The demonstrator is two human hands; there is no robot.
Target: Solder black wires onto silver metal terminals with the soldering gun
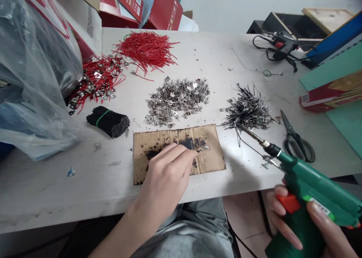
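My left hand (171, 167) is over a scorched piece of cardboard (209, 165), its fingers pinched on a thin dark wire whose short end shows at the fingertips. Touching or just beside that end lies a small metal terminal (206, 147) on the cardboard. My right hand (285, 209) is wrapped around a green soldering gun (319, 182) with an orange trigger. The gun's metal tip and curved feed tube point left, in front of a pile of black wires with terminals (249, 107). Loose metal terminals (178, 99) are heaped behind the cardboard.
Red wires (147, 51) lie at the back, with red wires bearing terminals (97, 79) beside them. A banded black wire bundle (108, 121) sits left, near a plastic bag (36, 69). Scissors (296, 139) lie right; a corded tool (283, 45) is farther back.
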